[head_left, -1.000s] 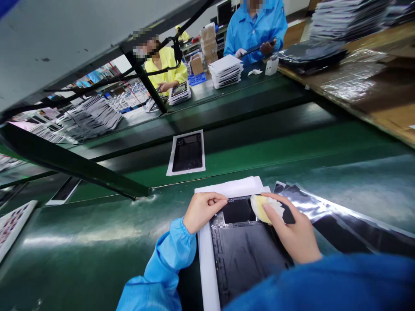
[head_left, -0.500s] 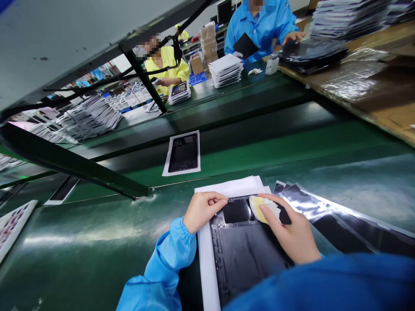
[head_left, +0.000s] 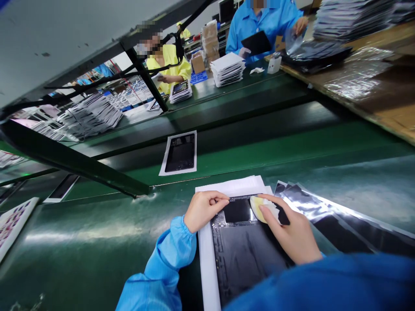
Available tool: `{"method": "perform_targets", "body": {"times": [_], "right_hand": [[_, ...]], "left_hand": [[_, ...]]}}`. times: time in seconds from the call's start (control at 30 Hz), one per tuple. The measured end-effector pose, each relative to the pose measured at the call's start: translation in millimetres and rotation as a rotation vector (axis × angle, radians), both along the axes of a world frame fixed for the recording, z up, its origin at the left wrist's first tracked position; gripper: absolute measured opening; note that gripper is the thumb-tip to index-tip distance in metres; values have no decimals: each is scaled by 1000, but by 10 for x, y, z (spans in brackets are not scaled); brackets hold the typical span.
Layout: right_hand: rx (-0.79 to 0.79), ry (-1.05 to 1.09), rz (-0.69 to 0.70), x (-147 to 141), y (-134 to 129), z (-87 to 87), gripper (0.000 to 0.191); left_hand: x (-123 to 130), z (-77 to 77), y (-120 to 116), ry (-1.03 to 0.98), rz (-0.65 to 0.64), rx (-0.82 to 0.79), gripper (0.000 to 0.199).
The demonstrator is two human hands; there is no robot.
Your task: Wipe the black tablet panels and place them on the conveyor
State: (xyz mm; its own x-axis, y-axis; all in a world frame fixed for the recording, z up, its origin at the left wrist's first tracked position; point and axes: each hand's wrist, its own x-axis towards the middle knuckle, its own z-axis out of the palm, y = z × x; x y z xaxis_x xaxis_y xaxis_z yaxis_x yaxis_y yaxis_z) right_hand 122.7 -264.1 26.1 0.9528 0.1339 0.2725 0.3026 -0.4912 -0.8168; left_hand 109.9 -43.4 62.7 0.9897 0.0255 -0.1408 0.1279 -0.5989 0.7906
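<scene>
A black tablet-sized panel (head_left: 249, 248) with fine component marks along its edges lies on white paper (head_left: 231, 186) in front of me. My right hand (head_left: 293, 233) pinches a pale yellow and white wiping pad (head_left: 258, 208), pressed against the upper right of the panel beside a glossy dark rectangle (head_left: 238, 211). At the panel's upper left corner rests my left hand (head_left: 205, 209), thumb and fingertips pressed together; whether anything thin sits between them is hidden. My right sleeve covers the panel's near right part.
Dark film sheets (head_left: 337, 224) lie to the right. Across a ledge, another dark panel (head_left: 180, 152) lies on paper on the green belt. A slanted green post (head_left: 81, 162) stands at left. Two co-workers sit opposite, near stacked sheets (head_left: 227, 69) and a cardboard-topped table (head_left: 363, 82).
The panel on the belt has shifted slightly left. The co-worker in blue has raised a hand with clear film and tilted a dark panel. My hands have hardly moved.
</scene>
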Motion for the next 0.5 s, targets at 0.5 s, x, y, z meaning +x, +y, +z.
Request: {"method": "perform_targets", "body": {"times": [0.5], "right_hand": [[-25, 7, -13, 12, -10, -64, 31]], "left_hand": [[-36, 38, -42, -27, -33, 250, 12]]}}
